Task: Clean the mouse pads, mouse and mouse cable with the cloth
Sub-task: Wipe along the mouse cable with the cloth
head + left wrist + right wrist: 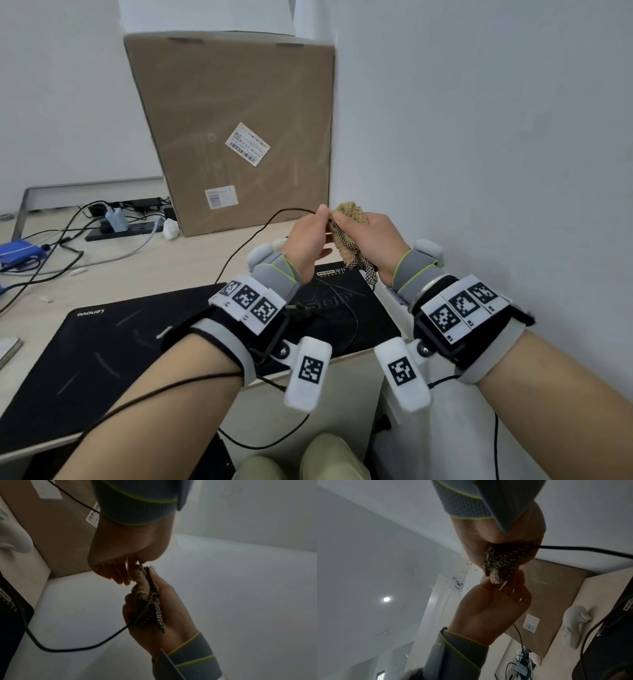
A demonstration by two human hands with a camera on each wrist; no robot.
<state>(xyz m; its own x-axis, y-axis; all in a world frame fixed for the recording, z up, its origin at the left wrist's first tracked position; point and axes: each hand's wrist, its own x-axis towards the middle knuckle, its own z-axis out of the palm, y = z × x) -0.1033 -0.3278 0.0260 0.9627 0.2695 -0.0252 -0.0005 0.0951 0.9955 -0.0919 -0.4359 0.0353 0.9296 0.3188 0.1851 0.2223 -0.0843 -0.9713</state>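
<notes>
Mouse cable (239, 248), thin and black, runs straight into the cloth (352, 236), a bunched beige and dark-checked rag that the right hand (371, 240) grips in a closed fist, fingers curled round it with the cable passing through the wad. In the right wrist view the cable (573, 548) comes out of the cloth (503, 562) at the side of the fist. The left hand (306, 241) sits just beside the cloth, touching it, and pinches the cable between thumb and forefinger right at the cloth's edge; its other fingers hang loosely curled. In the left wrist view the pinch (137, 562) is dim, so the exact fingertip contact is probably thumb against index, though it is hard to be sure. Both hands are raised above the small black mouse pad (373, 308), which lies under them with a loop of the cable resting on it. From the cloth, the cable arcs away to the left and down towards the far edge of that pad. A larger black mouse pad (102, 342) with Lenovo lettering lies left of the cloth and nearer the person, touching the small pad. Behind the cloth stands a big cardboard box (233, 137) against the white wall (479, 137). A white controller (573, 626) lies on the desk (144, 270) below the cloth and near the box. Further left of the cloth, a power strip (120, 226) and a tangle of other wires sit on the desk
</notes>
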